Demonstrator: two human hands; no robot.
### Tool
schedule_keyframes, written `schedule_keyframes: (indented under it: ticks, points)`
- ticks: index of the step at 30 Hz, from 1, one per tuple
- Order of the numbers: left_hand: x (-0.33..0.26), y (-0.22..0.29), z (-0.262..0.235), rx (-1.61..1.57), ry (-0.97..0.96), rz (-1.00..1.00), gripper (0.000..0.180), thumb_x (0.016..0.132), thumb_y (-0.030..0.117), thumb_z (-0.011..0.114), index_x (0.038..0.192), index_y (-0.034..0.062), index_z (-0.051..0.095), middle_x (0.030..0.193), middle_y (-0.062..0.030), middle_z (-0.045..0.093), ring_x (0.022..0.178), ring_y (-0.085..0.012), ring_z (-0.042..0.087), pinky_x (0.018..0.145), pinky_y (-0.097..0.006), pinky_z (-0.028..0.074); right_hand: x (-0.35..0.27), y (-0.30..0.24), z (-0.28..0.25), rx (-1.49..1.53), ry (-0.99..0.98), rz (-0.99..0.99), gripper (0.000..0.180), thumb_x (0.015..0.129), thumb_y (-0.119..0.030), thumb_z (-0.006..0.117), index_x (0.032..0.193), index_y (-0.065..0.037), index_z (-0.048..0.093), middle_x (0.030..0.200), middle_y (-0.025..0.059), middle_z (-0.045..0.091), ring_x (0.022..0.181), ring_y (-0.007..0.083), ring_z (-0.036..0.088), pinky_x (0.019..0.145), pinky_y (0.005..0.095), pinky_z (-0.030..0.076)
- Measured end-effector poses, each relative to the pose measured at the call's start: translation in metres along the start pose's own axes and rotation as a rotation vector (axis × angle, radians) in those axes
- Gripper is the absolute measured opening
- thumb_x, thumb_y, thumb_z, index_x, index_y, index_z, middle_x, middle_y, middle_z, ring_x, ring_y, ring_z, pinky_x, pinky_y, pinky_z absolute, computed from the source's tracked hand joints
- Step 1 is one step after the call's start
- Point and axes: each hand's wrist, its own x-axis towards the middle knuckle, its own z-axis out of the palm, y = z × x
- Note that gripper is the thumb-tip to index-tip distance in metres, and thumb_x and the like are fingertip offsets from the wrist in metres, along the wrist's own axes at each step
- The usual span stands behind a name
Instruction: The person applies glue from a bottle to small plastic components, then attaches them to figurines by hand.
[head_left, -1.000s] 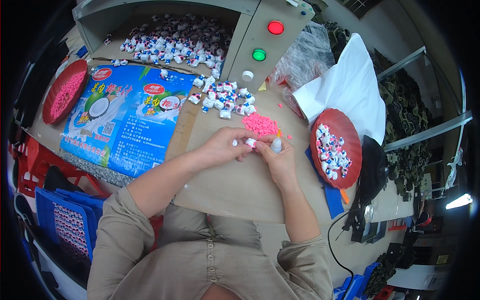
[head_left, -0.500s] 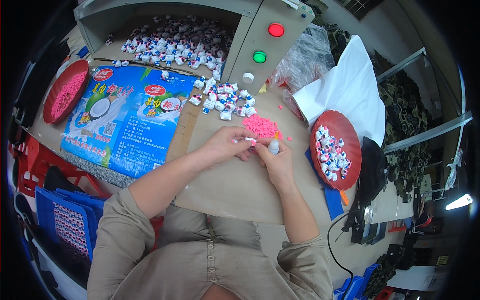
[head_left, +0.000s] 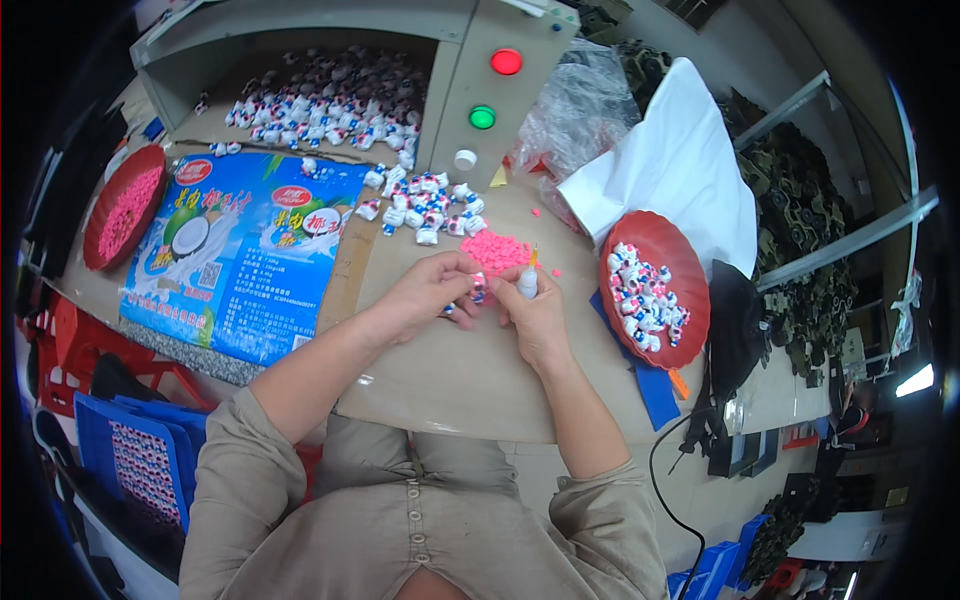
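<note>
My left hand (head_left: 428,290) pinches a small wrapped candy (head_left: 477,287), white with blue and red, over the middle of the table. My right hand (head_left: 536,312) grips a small white glue bottle (head_left: 527,281) with an orange tip, right beside that candy. Both hands meet just below a little heap of pink stickers (head_left: 494,250). A loose group of the same wrapped candies (head_left: 420,208) lies just beyond the hands.
A red dish of wrapped candies (head_left: 654,288) sits at the right. Two large blue bags (head_left: 240,250) lie at the left beside a red dish of pink pieces (head_left: 121,205). A box with red and green buttons (head_left: 492,85) and a candy-filled bin (head_left: 330,100) stand behind.
The hands have stayed together at the same spot; the fingers shifted slightly around the candy and the bottle.
</note>
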Motion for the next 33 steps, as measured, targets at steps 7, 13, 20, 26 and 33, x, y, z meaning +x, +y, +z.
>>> schedule_keyframes:
  ticks: [7, 13, 20, 26, 33]
  points:
    - [-0.003, 0.053, 0.051, -0.218, -0.09, -0.206, 0.019, 0.085, 0.017, 0.047, 0.097, 0.0029, 0.052, 0.086, -0.0058, 0.052, 0.068, -0.0131, 0.054, 0.05, -0.027, 0.047, 0.008, 0.005, -0.017, 0.4, -0.133, 0.056, 0.029, 0.083, -0.021, 0.048, 0.106, -0.004, 0.041, 0.094, 0.0072, 0.051, 0.079, 0.0129, 0.054, 0.066, 0.0285, 0.048]
    - [0.062, 0.054, 0.134, -0.429, -0.224, -0.294, 0.023, 0.085, 0.014, 0.045, 0.101, -0.0015, 0.047, 0.094, -0.0109, 0.051, 0.084, -0.0215, 0.054, 0.073, -0.038, 0.048, 0.018, 0.048, -0.021, 0.718, -0.163, 0.089, 0.037, 0.085, -0.026, 0.049, 0.116, -0.011, 0.037, 0.113, 0.0047, 0.044, 0.107, 0.0165, 0.042, 0.089, 0.034, 0.037]
    - [0.074, 0.054, 0.139, -0.421, -0.184, -0.205, 0.04, 0.082, 0.008, 0.046, 0.117, -0.0064, 0.033, 0.111, -0.0157, 0.042, 0.096, -0.0249, 0.05, 0.081, -0.037, 0.045, 0.006, 0.016, -0.012, 0.598, -0.068, 0.002, 0.033, 0.087, -0.024, 0.046, 0.115, -0.008, 0.037, 0.104, 0.0046, 0.047, 0.093, 0.015, 0.049, 0.078, 0.0315, 0.042]
    - [0.033, 0.049, 0.034, 0.595, 0.161, 0.37, 0.023, 0.074, -0.001, 0.048, 0.097, -0.0004, 0.053, 0.089, -0.0066, 0.055, 0.072, -0.0126, 0.055, 0.06, -0.024, 0.045, 0.014, 0.004, -0.029, 0.487, -0.058, -0.028, 0.023, 0.085, -0.022, 0.05, 0.097, -0.002, 0.049, 0.078, 0.0041, 0.054, 0.062, 0.0119, 0.054, 0.053, 0.0236, 0.044]
    - [-0.005, 0.041, -0.037, 1.352, 0.387, 0.442, 0.024, 0.07, 0.006, 0.061, 0.093, 0.0033, 0.055, 0.09, -0.0114, 0.053, 0.088, -0.025, 0.051, 0.075, -0.033, 0.041, 0.017, -0.007, -0.033, 0.543, 0.158, -0.127, 0.031, 0.078, -0.015, 0.061, 0.099, 0.001, 0.045, 0.078, 0.0045, 0.053, 0.055, 0.0082, 0.048, 0.048, 0.02, 0.039]
